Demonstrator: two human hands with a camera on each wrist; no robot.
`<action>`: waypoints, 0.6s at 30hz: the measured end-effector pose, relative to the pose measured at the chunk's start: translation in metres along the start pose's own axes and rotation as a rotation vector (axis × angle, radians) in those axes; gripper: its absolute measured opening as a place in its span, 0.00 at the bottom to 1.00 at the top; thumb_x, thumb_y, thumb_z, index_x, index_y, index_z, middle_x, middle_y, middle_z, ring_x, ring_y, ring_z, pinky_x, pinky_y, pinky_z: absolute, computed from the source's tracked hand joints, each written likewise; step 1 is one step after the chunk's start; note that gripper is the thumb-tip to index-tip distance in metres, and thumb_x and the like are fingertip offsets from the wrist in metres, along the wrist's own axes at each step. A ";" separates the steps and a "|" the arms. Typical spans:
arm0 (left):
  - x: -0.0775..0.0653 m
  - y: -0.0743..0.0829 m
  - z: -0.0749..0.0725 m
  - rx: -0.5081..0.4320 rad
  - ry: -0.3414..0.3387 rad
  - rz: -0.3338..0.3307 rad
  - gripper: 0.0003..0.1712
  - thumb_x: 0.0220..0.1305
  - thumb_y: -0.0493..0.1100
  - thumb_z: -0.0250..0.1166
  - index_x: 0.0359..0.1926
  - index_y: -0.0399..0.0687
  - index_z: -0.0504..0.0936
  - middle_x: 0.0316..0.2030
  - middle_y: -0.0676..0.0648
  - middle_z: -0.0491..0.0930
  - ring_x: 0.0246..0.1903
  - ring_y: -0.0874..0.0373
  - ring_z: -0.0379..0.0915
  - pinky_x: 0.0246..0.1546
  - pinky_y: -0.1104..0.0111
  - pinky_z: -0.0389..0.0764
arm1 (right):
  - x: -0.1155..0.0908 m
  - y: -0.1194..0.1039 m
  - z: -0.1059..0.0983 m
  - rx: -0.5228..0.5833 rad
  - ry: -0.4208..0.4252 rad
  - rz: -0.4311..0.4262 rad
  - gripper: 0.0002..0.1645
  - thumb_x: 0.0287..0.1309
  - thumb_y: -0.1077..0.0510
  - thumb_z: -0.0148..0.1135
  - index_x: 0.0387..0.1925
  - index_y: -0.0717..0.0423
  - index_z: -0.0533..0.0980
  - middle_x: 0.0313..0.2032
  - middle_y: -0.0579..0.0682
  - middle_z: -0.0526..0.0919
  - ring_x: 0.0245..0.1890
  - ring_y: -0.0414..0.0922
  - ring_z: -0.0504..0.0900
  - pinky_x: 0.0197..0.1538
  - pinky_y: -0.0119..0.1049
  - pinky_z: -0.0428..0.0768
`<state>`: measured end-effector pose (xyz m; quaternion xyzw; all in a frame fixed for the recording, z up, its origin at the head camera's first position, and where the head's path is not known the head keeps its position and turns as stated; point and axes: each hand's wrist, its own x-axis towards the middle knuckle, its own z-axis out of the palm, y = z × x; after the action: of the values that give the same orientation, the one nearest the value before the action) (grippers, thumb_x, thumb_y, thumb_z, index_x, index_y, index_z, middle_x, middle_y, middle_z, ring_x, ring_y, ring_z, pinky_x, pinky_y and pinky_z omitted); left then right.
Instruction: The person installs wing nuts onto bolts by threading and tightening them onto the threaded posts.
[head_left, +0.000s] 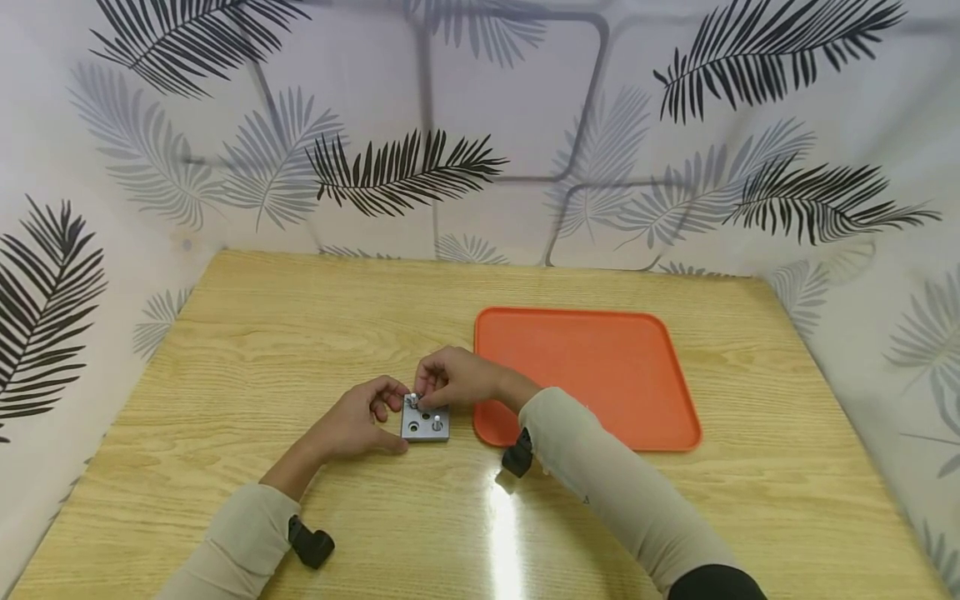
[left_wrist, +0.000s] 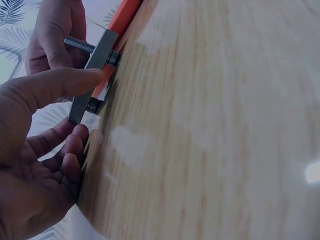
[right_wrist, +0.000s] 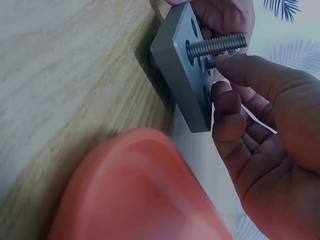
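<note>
A small square grey metal plate (head_left: 422,435) with several holes sits in front of me, bolts passing up through it. My left hand (head_left: 351,423) grips its left side, the thumb on the near edge and fingers at the far corner. One threaded bolt (right_wrist: 217,46) stands upright out of the plate. At the second bolt (head_left: 412,402), by the far left corner, my right hand (head_left: 459,377) pinches with thumb and fingers; the thumb partly hides it. Dark bolt heads (left_wrist: 114,58) stick out under the plate, close over the table.
A red-orange tray (head_left: 585,367) lies just right of the plate, partly under my right forearm. The wooden table (head_left: 315,317) ends at a leaf-patterned cloth (head_left: 495,225) at the back and sides. Each wrist wears a black camera (head_left: 311,543).
</note>
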<state>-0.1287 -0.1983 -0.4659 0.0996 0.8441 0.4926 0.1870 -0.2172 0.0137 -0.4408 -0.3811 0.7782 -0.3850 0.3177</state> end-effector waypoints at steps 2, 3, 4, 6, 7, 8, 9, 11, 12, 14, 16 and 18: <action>0.000 0.000 0.000 0.002 0.001 0.001 0.36 0.45 0.37 0.79 0.56 0.39 0.74 0.44 0.44 0.72 0.38 0.55 0.64 0.38 0.71 0.69 | 0.000 0.001 -0.001 0.004 -0.003 -0.001 0.06 0.58 0.64 0.69 0.36 0.61 0.79 0.29 0.47 0.81 0.29 0.34 0.77 0.36 0.25 0.76; 0.000 0.000 0.000 0.004 0.001 -0.001 0.36 0.45 0.37 0.79 0.56 0.39 0.74 0.44 0.44 0.72 0.38 0.55 0.64 0.39 0.71 0.69 | -0.001 0.001 -0.002 0.011 -0.001 -0.004 0.05 0.59 0.65 0.67 0.37 0.61 0.79 0.30 0.47 0.81 0.30 0.34 0.77 0.36 0.25 0.76; 0.001 -0.001 0.000 0.003 0.001 -0.006 0.36 0.45 0.37 0.79 0.56 0.40 0.74 0.44 0.44 0.72 0.38 0.55 0.64 0.39 0.71 0.69 | -0.001 0.001 -0.002 0.021 0.002 -0.007 0.05 0.60 0.65 0.66 0.38 0.62 0.79 0.30 0.48 0.81 0.30 0.35 0.77 0.37 0.25 0.76; 0.001 -0.001 0.000 0.004 0.004 -0.015 0.36 0.44 0.37 0.80 0.56 0.40 0.74 0.44 0.44 0.72 0.38 0.55 0.64 0.39 0.71 0.69 | -0.002 0.000 -0.003 0.036 0.012 -0.017 0.06 0.61 0.67 0.62 0.40 0.63 0.79 0.32 0.50 0.81 0.32 0.35 0.77 0.39 0.26 0.77; 0.001 -0.001 0.000 0.004 0.005 -0.019 0.36 0.44 0.37 0.80 0.56 0.40 0.74 0.43 0.44 0.72 0.38 0.55 0.64 0.39 0.72 0.69 | -0.002 0.000 -0.004 0.041 0.017 -0.025 0.07 0.61 0.68 0.60 0.42 0.64 0.79 0.33 0.51 0.82 0.33 0.36 0.77 0.40 0.26 0.77; 0.001 -0.001 0.000 0.005 0.005 -0.020 0.36 0.44 0.36 0.80 0.56 0.40 0.74 0.44 0.45 0.72 0.38 0.55 0.64 0.39 0.72 0.69 | -0.002 0.000 -0.005 0.047 0.021 -0.034 0.08 0.62 0.68 0.58 0.43 0.65 0.79 0.34 0.53 0.82 0.33 0.36 0.77 0.40 0.26 0.77; 0.001 -0.001 0.000 0.003 0.005 -0.022 0.36 0.44 0.36 0.79 0.56 0.40 0.74 0.44 0.45 0.72 0.38 0.54 0.64 0.39 0.72 0.70 | -0.002 -0.001 -0.005 0.050 0.023 -0.041 0.09 0.62 0.69 0.58 0.44 0.66 0.78 0.35 0.53 0.82 0.34 0.36 0.77 0.41 0.26 0.77; 0.000 0.000 0.000 0.001 0.005 -0.023 0.36 0.44 0.36 0.79 0.56 0.40 0.74 0.44 0.45 0.72 0.38 0.54 0.64 0.39 0.72 0.70 | -0.001 -0.001 -0.005 0.047 0.021 -0.051 0.10 0.63 0.69 0.57 0.45 0.67 0.78 0.35 0.54 0.82 0.34 0.35 0.77 0.40 0.25 0.77; 0.000 0.000 0.000 0.000 0.004 -0.023 0.36 0.44 0.36 0.79 0.56 0.40 0.74 0.44 0.45 0.72 0.38 0.54 0.64 0.39 0.71 0.70 | -0.001 0.000 -0.005 0.047 0.016 -0.054 0.11 0.62 0.69 0.58 0.46 0.67 0.78 0.35 0.54 0.82 0.33 0.35 0.77 0.40 0.25 0.77; 0.000 0.000 0.000 -0.003 0.002 -0.023 0.36 0.45 0.36 0.79 0.56 0.40 0.73 0.44 0.44 0.72 0.38 0.54 0.65 0.39 0.71 0.70 | 0.001 0.001 -0.004 0.053 0.007 -0.058 0.11 0.62 0.69 0.58 0.46 0.67 0.79 0.34 0.54 0.82 0.32 0.34 0.76 0.39 0.25 0.77; 0.000 0.000 0.000 0.000 0.001 -0.019 0.36 0.45 0.36 0.79 0.56 0.40 0.73 0.44 0.44 0.73 0.39 0.54 0.65 0.39 0.71 0.70 | 0.001 0.002 -0.003 0.056 -0.005 -0.064 0.12 0.61 0.69 0.59 0.47 0.66 0.79 0.34 0.54 0.82 0.30 0.34 0.76 0.37 0.25 0.76; 0.001 0.000 0.000 0.003 0.000 -0.015 0.35 0.45 0.36 0.79 0.54 0.41 0.73 0.44 0.44 0.73 0.39 0.54 0.65 0.40 0.71 0.70 | 0.002 0.002 -0.002 0.058 -0.018 -0.072 0.14 0.61 0.70 0.58 0.48 0.66 0.79 0.33 0.54 0.83 0.29 0.34 0.76 0.35 0.25 0.76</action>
<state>-0.1293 -0.1982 -0.4665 0.0934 0.8457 0.4898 0.1903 -0.2204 0.0138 -0.4413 -0.4029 0.7496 -0.4152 0.3216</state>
